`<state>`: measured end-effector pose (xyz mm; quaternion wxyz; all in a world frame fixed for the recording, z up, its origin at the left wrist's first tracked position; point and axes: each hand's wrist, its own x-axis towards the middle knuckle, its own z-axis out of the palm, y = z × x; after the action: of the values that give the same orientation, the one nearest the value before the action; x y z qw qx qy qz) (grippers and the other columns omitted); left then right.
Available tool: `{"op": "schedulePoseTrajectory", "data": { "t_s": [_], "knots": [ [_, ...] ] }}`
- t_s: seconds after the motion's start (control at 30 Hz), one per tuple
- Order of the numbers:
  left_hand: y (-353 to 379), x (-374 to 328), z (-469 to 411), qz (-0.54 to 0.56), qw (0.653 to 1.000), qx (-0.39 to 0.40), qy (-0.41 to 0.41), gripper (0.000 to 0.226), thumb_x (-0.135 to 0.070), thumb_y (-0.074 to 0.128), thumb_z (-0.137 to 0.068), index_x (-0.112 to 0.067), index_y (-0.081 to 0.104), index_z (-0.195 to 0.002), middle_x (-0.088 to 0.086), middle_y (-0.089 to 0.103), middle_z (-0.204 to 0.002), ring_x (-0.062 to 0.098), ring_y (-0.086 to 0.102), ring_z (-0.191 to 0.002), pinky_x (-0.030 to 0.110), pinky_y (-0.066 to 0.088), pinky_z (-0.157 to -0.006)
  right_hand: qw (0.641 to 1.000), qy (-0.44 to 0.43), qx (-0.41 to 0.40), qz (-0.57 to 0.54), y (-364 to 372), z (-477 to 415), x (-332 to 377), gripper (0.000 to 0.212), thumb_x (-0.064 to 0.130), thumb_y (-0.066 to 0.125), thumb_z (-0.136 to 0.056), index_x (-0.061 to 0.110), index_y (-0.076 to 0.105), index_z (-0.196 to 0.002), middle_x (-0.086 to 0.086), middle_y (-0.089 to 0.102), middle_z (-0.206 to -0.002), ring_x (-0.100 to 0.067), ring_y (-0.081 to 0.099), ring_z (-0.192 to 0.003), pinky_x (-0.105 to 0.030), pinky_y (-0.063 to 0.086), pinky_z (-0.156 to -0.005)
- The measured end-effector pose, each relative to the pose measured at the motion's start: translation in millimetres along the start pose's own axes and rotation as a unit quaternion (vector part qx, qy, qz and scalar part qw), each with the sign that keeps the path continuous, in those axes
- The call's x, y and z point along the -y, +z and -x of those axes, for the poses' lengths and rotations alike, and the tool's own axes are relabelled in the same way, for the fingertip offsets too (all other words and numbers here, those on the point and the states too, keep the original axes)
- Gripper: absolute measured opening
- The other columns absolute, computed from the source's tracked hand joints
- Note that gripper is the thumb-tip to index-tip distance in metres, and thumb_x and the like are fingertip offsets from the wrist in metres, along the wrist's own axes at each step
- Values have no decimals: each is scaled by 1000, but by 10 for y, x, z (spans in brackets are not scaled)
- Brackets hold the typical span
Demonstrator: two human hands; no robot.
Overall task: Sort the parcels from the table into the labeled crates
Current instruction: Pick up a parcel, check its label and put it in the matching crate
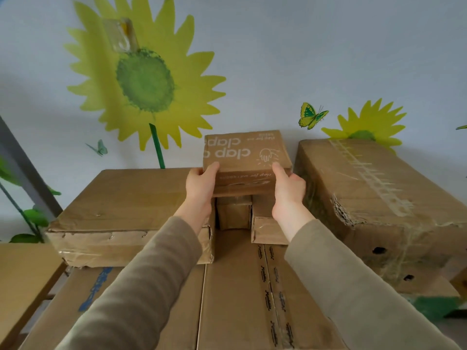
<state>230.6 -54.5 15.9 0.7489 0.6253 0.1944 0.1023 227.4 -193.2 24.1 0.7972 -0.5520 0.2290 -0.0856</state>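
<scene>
the printed parcel [246, 157] is the landmark here: a flat brown box marked "clap", lying at the back of the pile near the sunflower wall [145, 79]. its long axis runs side to side across the person, and its near face is turned toward them.

both hands hold it, one at each end of that near edge. the left hand [201, 184] grips the near left corner and the right hand [288, 189] the near right side. the fingers [212, 168] that show are thumbs laid on the top face. the rest curl under or behind the parcel, out of sight. neither hand is nearer; they sit level, with the parcel squarely between them.

directly below the parcel stands a small box [233, 214]; whether the parcel rests on it or is just clear of it cannot be told. to the parcel's left lies a wide flat carton [121, 200], to its right a tall battered carton [366, 193], and nearer the person than the parcel a long taped carton [235, 286].

no labeled crate is in view, so the next move is probably a straight pull toward the body, keeping the parcel level between its neighbours.
</scene>
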Motion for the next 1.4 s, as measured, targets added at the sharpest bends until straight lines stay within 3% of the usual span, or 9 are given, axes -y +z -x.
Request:
{"op": "schedulePoseTrajectory", "data": {
  "t_s": [0.3, 0.43, 0.57, 0.83, 0.97, 1.1, 1.17, 1.23, 1.4],
  "knots": [
    [-488, -25, 380, -19, 999, -17, 22, 54, -19, 66, -87, -6, 43, -134, 7, 57, -125, 22, 56, -110, 33, 44, -90, 989, -48, 122, 72, -174, 469, 49, 62, 10, 56, -92, 19, 30, -147, -3, 40, -144, -19, 42, -125, -30, 31, -99],
    [-644, -54, 523, -76, 994, 2, 78, 58, -7, 60, -89, -10, 37, -142, 4, 52, -134, 22, 52, -119, 35, 42, -101, 975, -55, 178, 124, -235, 558, 56, 41, 5, 50, -91, 16, 50, -130, 0, 57, -114, -3, 49, -84, -21, 37, -72],
    [-725, -89, 657, -121, 986, 9, 114, 49, 0, 56, -89, -8, 44, -136, 6, 58, -126, 21, 55, -114, 31, 45, -96, 970, -22, 201, 135, -296, 549, 68, 39, 18, 57, -92, 11, 48, -130, 5, 49, -109, -12, 42, -103, -37, 31, -102],
    [-827, -154, 827, -171, 978, -11, 116, 54, 9, 56, -84, -8, 45, -134, 8, 55, -127, 23, 53, -113, 28, 44, -82, 956, -75, 224, 172, -375, 682, 33, 45, 21, 65, -88, 17, 50, -130, 2, 61, -115, -17, 58, -103, -37, 46, -93],
    [-879, -154, 926, -144, 983, -6, 112, 50, -13, 66, -85, -12, 48, -131, 4, 59, -120, 18, 55, -103, 28, 42, -81, 951, -71, 246, 172, -442, 765, 63, 49, 21, 69, -84, 16, 51, -129, -1, 63, -116, -13, 60, -96, -42, 47, -93],
    [-933, -160, 979, 29, 999, -11, 35, 59, -60, 55, -82, -13, 58, -118, 3, 68, -99, 15, 64, -85, 30, 49, -74, 952, -35, 266, 150, -464, 848, 103, 85, 67, 73, -58, 19, 53, -126, 1, 66, -113, -16, 61, -104, -51, 44, -99],
    [-951, -137, 960, 43, 998, -34, 18, 72, -65, 59, -76, -11, 53, -123, 6, 67, -105, 19, 64, -93, 36, 51, -85, 954, -22, 268, 130, -458, 862, 118, 63, 58, 65, -74, 16, 55, -121, 2, 68, -103, -12, 61, -95, -47, 45, -98],
    [-946, -116, 978, 28, 998, -45, 21, 59, -54, 62, -81, -9, 51, -118, 9, 65, -108, 21, 63, -96, 38, 51, -90, 958, -22, 260, 123, -462, 850, 98, 46, 42, 63, -86, 14, 53, -120, 4, 66, -98, -7, 57, -90, -48, 42, -101],
    [-954, -127, 1039, 43, 998, -40, 20, 45, -40, 61, -87, -7, 50, -117, 9, 65, -101, 17, 62, -85, 31, 51, -76, 958, -39, 262, 109, -467, 898, 115, 6, 29, 61, -91, 23, 59, -89, 7, 66, -88, -6, 57, -86, -45, 43, -102]
  ]
}}
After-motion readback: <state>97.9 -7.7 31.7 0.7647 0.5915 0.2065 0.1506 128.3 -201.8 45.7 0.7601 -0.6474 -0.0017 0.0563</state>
